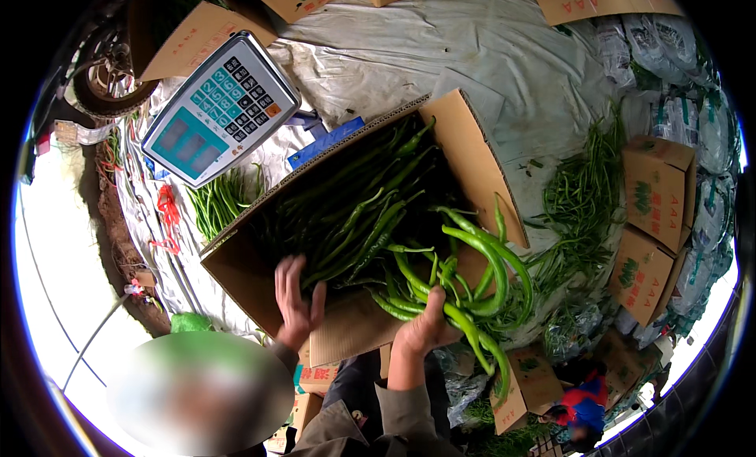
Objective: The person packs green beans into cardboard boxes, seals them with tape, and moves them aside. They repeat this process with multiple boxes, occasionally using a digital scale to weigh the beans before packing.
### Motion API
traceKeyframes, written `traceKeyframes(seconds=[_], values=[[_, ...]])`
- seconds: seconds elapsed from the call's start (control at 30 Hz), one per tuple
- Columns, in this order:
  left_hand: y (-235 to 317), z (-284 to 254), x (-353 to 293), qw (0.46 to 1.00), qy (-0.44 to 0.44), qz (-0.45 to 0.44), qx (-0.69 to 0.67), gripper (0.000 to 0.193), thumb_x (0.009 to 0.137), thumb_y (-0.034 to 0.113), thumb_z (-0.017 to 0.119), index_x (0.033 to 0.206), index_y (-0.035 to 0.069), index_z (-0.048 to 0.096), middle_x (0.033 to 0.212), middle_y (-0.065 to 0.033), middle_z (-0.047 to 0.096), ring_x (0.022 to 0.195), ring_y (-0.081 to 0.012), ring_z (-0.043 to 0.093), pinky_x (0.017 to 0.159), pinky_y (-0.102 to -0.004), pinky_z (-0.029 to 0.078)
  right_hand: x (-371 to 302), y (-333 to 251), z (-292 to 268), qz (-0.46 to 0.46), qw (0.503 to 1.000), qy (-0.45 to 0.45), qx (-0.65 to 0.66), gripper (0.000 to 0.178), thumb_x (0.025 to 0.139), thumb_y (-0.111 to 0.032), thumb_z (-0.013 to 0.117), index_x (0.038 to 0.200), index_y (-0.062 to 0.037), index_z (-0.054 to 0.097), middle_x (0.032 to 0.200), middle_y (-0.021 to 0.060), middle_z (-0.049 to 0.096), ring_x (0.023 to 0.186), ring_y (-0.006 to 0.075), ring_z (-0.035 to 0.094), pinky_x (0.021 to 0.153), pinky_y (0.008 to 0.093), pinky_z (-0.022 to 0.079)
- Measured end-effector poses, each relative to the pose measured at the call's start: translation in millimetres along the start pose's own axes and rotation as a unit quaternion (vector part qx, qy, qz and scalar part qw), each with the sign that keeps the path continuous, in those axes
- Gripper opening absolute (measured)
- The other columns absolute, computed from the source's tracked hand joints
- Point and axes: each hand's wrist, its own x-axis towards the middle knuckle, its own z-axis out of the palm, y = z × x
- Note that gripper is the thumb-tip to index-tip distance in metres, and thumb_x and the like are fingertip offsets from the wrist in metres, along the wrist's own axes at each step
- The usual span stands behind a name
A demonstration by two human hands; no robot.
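Observation:
A cardboard box (pixel 488 165) stands open before me, tilted in view, with long green chili peppers (pixel 346 213) lying lengthwise inside. My right hand (pixel 425 327) is closed round a bunch of long, curved green chili peppers (pixel 492 264) over the box's near right side. Their tips fan out past my thumb, and some hang below the hand. My left hand (pixel 295 303) is at the near left edge of the box, fingers apart and slightly blurred, with nothing in it. The box wall shades part of the peppers inside.
A digital scale display (pixel 224 110) rises beyond the box's left side, by its blue platform (pixel 327 142). Loose peppers (pixel 587 177) lie heaped on the white sheet (pixel 378 55) at right. Printed cartons (pixel 657 193) and plastic-wrapped bundles line the right edge. A person (pixel 583 406) is at lower right.

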Motion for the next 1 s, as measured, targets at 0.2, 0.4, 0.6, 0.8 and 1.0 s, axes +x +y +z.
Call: traceKeyframes(seconds=[0.2, 0.4, 0.6, 0.8, 1.0], values=[[-34.7, 50.4, 136.0, 0.976, -0.166, 0.070, 0.121, 0.100, 0.074, 0.051, 0.075, 0.149, -0.002, 0.034, 0.148, -0.0292, 0.037, 0.137, -0.0460, 0.035, 0.114, -0.0512, 0.029, -12.1, -30.1, -21.2, -0.026, 0.994, -0.107, -0.026, 0.030, 0.083, -0.002, 0.065, 0.111, 0.0035, 0.056, 0.108, 0.0108, 0.061, 0.098, 0.0214, 0.059, 0.090, 0.0379, 0.051], [-23.5, 74.6, 133.6, 0.956, -0.241, 0.124, 0.117, 0.115, 0.062, 0.054, 0.084, 0.153, 0.006, 0.031, 0.143, -0.0255, 0.045, 0.129, -0.0431, 0.045, 0.111, -0.0486, 0.036, -5.1, -68.0, -42.7, 0.007, 0.984, -0.157, -0.079, 0.049, 0.082, -0.009, 0.069, 0.124, 0.0003, 0.047, 0.116, 0.0113, 0.057, 0.105, 0.0221, 0.057, 0.093, 0.0379, 0.049], [10.3, 95.6, 81.8, 0.930, -0.348, 0.106, 0.057, 0.121, 0.060, 0.044, 0.088, 0.156, 0.011, 0.022, 0.133, -0.0264, 0.054, 0.115, -0.0448, 0.057, 0.101, -0.0473, 0.046, 9.0, -71.7, -55.5, -0.001, 0.986, -0.157, -0.052, 0.043, 0.078, -0.012, 0.072, 0.115, -0.0020, 0.052, 0.108, 0.0067, 0.057, 0.098, 0.0190, 0.056, 0.089, 0.0364, 0.050], [16.4, 75.6, 146.4, 0.921, -0.384, -0.037, 0.053, 0.094, 0.068, 0.014, 0.075, 0.152, 0.007, 0.033, 0.133, -0.0282, 0.056, 0.124, -0.0397, 0.055, 0.106, -0.0425, 0.044, 30.3, -81.0, -61.7, 0.001, 0.981, -0.189, -0.046, 0.057, 0.081, -0.006, 0.067, 0.132, -0.0001, 0.043, 0.124, 0.0114, 0.055, 0.110, 0.0223, 0.056, 0.097, 0.0395, 0.051], [7.7, 71.5, 85.3, 0.879, -0.472, 0.054, -0.048, 0.096, 0.068, 0.011, 0.074, 0.153, 0.007, 0.031, 0.134, -0.0266, 0.056, 0.123, -0.0411, 0.055, 0.105, -0.0442, 0.045, 25.6, -92.3, -70.9, -0.058, 0.971, -0.211, -0.092, 0.061, 0.080, -0.009, 0.064, 0.135, 0.0043, 0.042, 0.126, 0.0162, 0.054, 0.115, 0.0252, 0.055, 0.098, 0.0410, 0.051]])
